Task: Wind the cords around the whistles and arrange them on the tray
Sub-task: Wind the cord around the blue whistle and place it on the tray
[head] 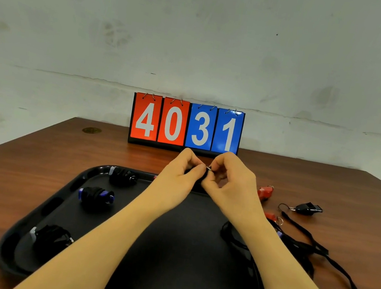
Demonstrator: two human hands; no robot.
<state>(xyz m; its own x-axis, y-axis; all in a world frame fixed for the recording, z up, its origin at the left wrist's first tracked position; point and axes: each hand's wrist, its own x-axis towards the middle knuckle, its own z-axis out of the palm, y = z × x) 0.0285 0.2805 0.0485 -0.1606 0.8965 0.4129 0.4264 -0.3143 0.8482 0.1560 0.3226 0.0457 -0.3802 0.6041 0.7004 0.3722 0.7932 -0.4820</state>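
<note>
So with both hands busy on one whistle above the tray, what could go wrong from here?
1. The loose black cords lie tangled on the brown wooden table with one loop over the black plastic tray rim, beside the right forearm; a pull could drag the unwound black whistle.
2. Left hand and right hand pinch a small metal ring; a slip could let the winding loosen.

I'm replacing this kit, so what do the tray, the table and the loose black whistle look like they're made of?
Tray: likely black plastic, with a glossy rim that catches highlights. Table: wood or wood-look laminate, brown grain, slight sheen. Black whistle: seemingly moulded shiny plastic, on a small metal ring.
</note>
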